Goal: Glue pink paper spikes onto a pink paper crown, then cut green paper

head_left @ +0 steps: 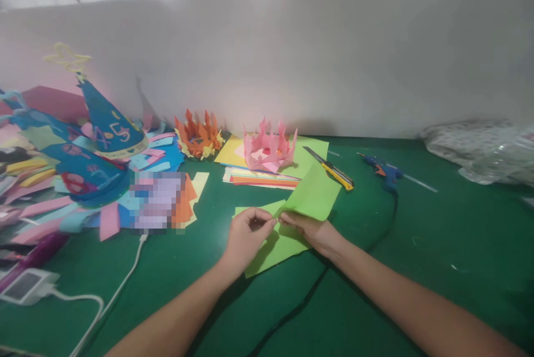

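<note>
Paper [314,193] is pinched by fingertips of left hand [247,237] and right hand [311,229], probably for folding; next needs aligned edges

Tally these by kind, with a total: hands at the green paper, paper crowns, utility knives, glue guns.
Hands at the green paper: 2 (left hand, right hand)
Paper crowns: 2 (orange-and-yellow crown, pink crown)
Utility knife: 1
Glue gun: 1
Total: 6

The upright blue hat [105,111] bears an "A" and a "5" or "S", its lettered band [122,152] blurred.
</note>
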`<action>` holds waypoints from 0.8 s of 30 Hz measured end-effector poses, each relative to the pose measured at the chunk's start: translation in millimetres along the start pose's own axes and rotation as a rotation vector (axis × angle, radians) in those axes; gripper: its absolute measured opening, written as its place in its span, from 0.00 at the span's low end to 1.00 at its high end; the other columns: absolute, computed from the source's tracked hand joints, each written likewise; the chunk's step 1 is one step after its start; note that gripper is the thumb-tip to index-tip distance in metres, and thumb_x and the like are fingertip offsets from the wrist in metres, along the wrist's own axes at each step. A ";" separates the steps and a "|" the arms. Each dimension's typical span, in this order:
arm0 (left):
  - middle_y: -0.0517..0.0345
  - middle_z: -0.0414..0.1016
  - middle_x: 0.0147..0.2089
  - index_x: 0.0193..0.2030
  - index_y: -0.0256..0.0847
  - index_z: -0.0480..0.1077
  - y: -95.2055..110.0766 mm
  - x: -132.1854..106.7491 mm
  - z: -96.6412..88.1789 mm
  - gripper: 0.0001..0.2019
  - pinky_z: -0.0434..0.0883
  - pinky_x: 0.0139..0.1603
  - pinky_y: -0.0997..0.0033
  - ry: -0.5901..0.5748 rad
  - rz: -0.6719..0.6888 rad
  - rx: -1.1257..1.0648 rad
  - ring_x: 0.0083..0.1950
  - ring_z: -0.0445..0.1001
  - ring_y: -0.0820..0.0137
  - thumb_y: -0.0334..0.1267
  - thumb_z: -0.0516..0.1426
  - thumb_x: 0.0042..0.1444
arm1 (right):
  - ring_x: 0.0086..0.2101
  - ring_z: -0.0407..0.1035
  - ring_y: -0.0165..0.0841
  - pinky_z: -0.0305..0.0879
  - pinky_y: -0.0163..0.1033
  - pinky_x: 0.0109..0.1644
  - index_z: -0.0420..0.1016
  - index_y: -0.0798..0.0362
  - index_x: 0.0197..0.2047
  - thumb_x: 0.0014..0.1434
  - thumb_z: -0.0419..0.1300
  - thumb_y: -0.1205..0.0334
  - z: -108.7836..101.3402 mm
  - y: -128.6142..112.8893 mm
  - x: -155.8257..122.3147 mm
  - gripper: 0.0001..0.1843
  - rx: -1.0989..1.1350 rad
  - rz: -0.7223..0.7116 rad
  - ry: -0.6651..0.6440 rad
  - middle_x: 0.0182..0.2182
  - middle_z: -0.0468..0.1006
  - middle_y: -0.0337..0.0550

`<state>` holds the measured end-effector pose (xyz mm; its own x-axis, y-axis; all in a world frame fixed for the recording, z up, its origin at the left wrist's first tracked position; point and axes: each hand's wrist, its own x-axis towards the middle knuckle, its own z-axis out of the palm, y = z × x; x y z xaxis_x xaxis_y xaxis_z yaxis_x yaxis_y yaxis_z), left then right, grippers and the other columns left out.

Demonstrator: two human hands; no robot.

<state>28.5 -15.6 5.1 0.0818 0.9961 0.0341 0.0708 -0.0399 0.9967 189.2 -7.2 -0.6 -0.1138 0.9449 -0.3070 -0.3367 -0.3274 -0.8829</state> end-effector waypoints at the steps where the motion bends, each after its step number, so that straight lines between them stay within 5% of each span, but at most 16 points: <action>1: 0.56 0.74 0.30 0.26 0.37 0.70 -0.1 0.1 -0.1 0.07 0.69 0.32 0.75 -0.002 -0.004 -0.001 0.30 0.71 0.74 0.37 0.62 0.45 | 0.31 0.70 0.33 0.64 0.43 0.43 0.78 0.54 0.25 0.35 0.72 0.57 0.8 -0.9 -0.4 0.14 0.002 -0.001 0.001 0.27 0.78 0.41; 8: 0.58 0.72 0.24 0.27 0.36 0.70 -0.5 0.1 -1.5 0.10 0.68 0.27 0.74 -0.053 -0.107 -0.002 0.24 0.70 0.73 0.41 0.62 0.45 | 0.28 0.69 0.30 0.65 0.39 0.39 0.78 0.55 0.23 0.34 0.73 0.60 2.5 -3.1 -0.6 0.12 0.013 -0.024 0.015 0.24 0.77 0.40; 17: 0.58 0.73 0.28 0.27 0.38 0.69 -3.7 -1.7 -2.3 0.07 0.68 0.30 0.76 -0.061 0.057 0.028 0.28 0.70 0.74 0.38 0.60 0.48 | 0.28 0.69 0.30 0.66 0.39 0.38 0.78 0.56 0.23 0.33 0.73 0.60 3.1 -3.0 -0.8 0.13 0.027 -0.069 0.027 0.24 0.77 0.40; 24: 0.57 0.72 0.29 0.26 0.37 0.67 0.0 0.0 -3.0 0.06 0.68 0.31 0.73 -0.115 0.019 0.032 0.29 0.69 0.73 0.37 0.60 0.46 | 0.28 0.68 0.29 0.64 0.38 0.37 0.78 0.56 0.26 0.38 0.71 0.59 0.7 -1.4 0.7 0.12 -0.054 -0.101 -0.028 0.24 0.76 0.39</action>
<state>25.5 -15.4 5.4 0.1968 0.9795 0.0425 0.0999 -0.0632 0.9930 188.9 -6.0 0.7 -0.1081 0.9725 -0.2065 -0.2969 -0.2298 -0.9268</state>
